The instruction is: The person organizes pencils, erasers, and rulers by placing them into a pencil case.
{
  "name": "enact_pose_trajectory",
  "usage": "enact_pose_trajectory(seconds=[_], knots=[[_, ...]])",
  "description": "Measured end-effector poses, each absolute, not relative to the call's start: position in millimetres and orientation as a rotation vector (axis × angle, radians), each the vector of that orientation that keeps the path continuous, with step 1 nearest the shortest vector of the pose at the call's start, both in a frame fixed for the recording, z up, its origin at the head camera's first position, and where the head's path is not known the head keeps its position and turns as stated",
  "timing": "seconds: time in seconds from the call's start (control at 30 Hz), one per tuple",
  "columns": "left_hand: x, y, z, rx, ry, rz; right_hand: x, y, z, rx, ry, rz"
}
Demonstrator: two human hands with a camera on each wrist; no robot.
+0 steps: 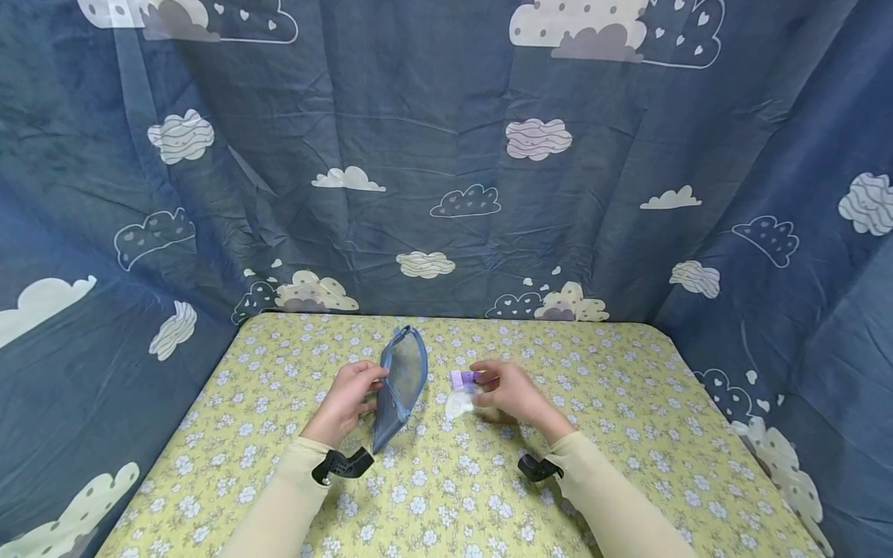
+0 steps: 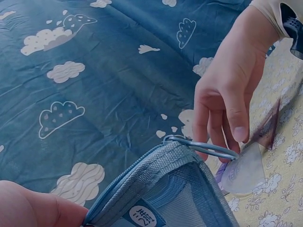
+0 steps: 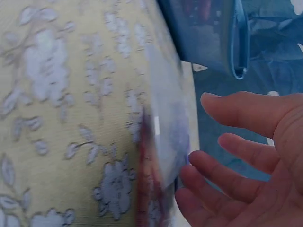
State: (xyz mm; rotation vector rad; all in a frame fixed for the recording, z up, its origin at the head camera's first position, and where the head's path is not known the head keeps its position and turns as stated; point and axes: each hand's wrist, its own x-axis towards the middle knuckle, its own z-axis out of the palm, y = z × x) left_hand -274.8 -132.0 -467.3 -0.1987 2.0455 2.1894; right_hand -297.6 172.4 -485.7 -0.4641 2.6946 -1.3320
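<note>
My left hand point(image 1: 346, 395) grips the near side of a blue mesh zipper pouch point(image 1: 408, 370), thumb at its edge. The pouch stands on edge with its mouth gaping; a round white label point(image 2: 142, 216) shows on its cloth. To the right, my right hand point(image 1: 515, 394) hovers low over the table with thumb and fingers spread apart. Beneath and beside its fingers lie a purple-and-white block point(image 1: 457, 380), a clear rounded plastic sheet like a protractor point(image 1: 456, 404) and a reddish see-through set square point(image 2: 273, 124). The fingertips are close to the purple block.
A yellow flowered cloth point(image 1: 432, 504) covers the table. Dark blue curtains point(image 1: 418, 101) with cloud prints hang behind it and along both sides. Each wrist wears a black strap point(image 1: 343, 465).
</note>
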Motion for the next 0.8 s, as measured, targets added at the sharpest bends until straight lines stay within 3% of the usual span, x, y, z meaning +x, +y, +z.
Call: enact_pose_trajectory(seconds=[0.8], knots=[[-274.6, -134.1, -468.0, -0.181, 2.070, 2.183, -299.8, 168.6, -504.1, -0.500, 2.885, -1.089]])
